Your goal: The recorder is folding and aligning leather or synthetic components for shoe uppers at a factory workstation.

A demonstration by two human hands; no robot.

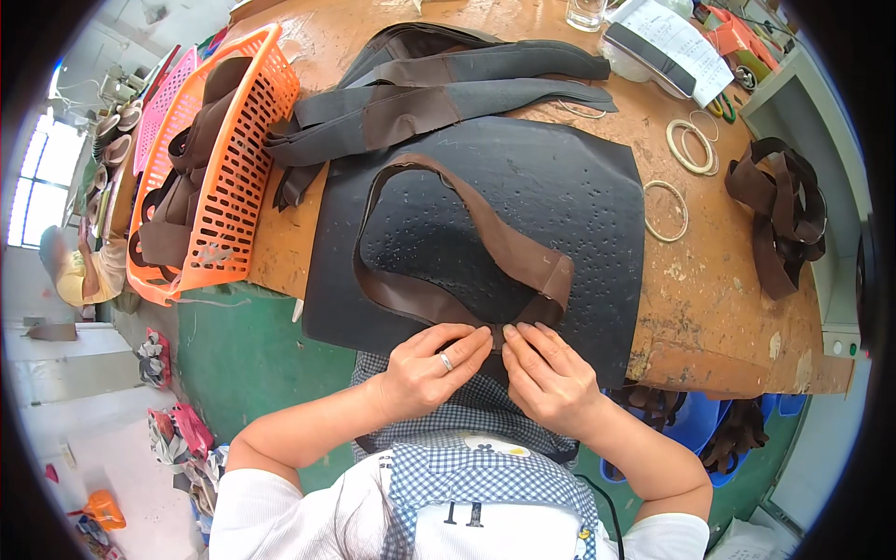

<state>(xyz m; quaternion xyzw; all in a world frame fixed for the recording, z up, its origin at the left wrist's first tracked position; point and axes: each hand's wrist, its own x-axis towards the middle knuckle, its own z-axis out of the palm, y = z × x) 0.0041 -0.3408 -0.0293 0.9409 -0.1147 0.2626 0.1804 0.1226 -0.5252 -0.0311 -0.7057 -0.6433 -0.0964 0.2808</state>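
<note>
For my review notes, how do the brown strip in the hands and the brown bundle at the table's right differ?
The held strip forms one open loop; the bundle lies in several overlapping folds. The held strip is over the black mat; the bundle is on the wooden table. Both are brown.

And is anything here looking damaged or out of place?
Yes: the black mat beneath the brown strap is pitted with small marks, and the wooden table looks chipped along its front edge, so neither surface is smooth.
</note>
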